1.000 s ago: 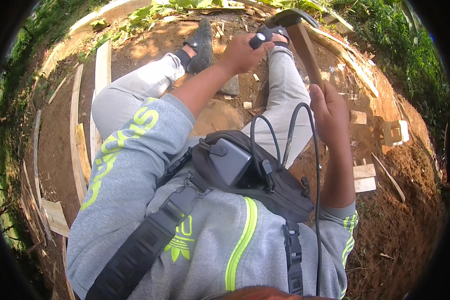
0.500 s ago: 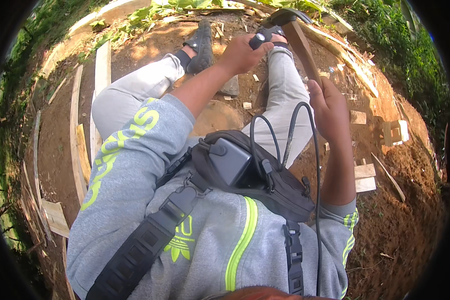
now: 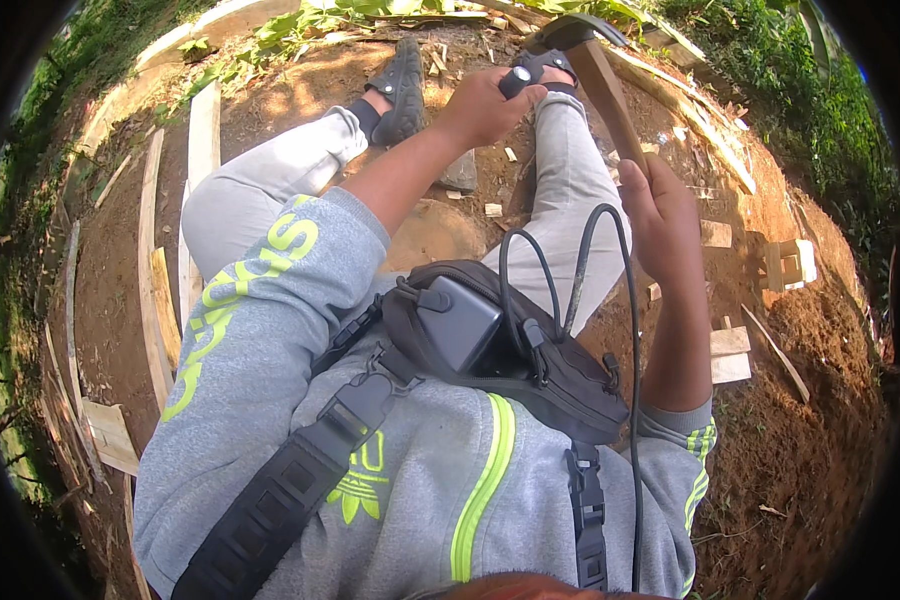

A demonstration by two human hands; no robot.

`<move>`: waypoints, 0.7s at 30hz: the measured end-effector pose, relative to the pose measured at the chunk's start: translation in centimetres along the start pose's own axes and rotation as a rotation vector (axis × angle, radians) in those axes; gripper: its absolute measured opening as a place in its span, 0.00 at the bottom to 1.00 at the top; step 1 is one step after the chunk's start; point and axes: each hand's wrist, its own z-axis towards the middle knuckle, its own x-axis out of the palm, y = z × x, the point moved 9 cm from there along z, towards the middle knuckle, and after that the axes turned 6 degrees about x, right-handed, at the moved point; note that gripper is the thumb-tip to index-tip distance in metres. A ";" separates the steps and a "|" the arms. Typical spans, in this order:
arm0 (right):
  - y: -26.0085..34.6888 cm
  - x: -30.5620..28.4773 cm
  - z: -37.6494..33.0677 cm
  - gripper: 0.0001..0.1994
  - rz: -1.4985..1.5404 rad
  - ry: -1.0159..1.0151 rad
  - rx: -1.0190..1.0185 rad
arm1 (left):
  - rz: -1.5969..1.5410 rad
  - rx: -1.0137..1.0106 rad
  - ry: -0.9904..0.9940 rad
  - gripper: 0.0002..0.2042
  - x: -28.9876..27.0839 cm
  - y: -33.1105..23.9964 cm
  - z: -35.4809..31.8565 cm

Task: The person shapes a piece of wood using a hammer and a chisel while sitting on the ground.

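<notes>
A claw hammer with a brown wooden handle [image 3: 610,98] is raised in my right hand [image 3: 663,215], which is closed around the lower handle. Its dark metal head [image 3: 575,33] is above and to the right of my left hand [image 3: 482,108]. That left hand is wrapped around a black handle [image 3: 515,82] with a pale round cap at its upper end. The rest of this tool is hidden behind my fingers, so its kind is unclear. Hammer head and cap are apart.
My legs are spread on brown soil. Between them lie a round tan surface [image 3: 435,235] and a dark flat block [image 3: 459,172]. Long planks [image 3: 205,135] lie at left. Wood offcuts [image 3: 730,352] and a small wooden piece [image 3: 790,265] lie at right. A black pouch [image 3: 520,385] with looping cables hangs at my front.
Almost nothing differs. My right hand and the hammer have shifted very slightly; my left hand keeps its grip on the black handle in the same place.
</notes>
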 end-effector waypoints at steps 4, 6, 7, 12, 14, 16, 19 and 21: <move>-0.3 0.7 -0.2 0.19 0.080 -0.045 -0.035 | 0.024 -0.052 0.027 0.19 0.4 0.8 0.1; -0.7 1.2 0.2 0.18 -0.142 0.039 -0.010 | 0.043 -0.050 0.030 0.19 0.4 1.1 0.3; -1.0 1.1 0.4 0.18 -0.043 0.041 0.004 | 0.028 -0.034 0.021 0.19 0.4 1.1 0.1; -1.8 1.8 0.0 0.19 0.134 -0.038 -0.027 | 0.013 0.001 0.014 0.20 0.8 1.4 0.5; -2.1 1.4 0.4 0.19 -0.019 0.044 0.021 | 0.023 -0.024 0.000 0.20 0.7 1.4 0.2; -1.7 1.3 0.2 0.19 0.217 -0.010 0.002 | 0.018 -0.015 0.011 0.19 0.5 1.2 0.3; -1.1 1.3 0.0 0.19 0.040 -0.059 -0.057 | -0.006 -0.036 0.043 0.19 0.8 0.5 0.0; -2.0 1.4 0.9 0.19 0.092 0.002 -0.009 | 0.012 -0.046 0.048 0.20 0.7 0.5 0.1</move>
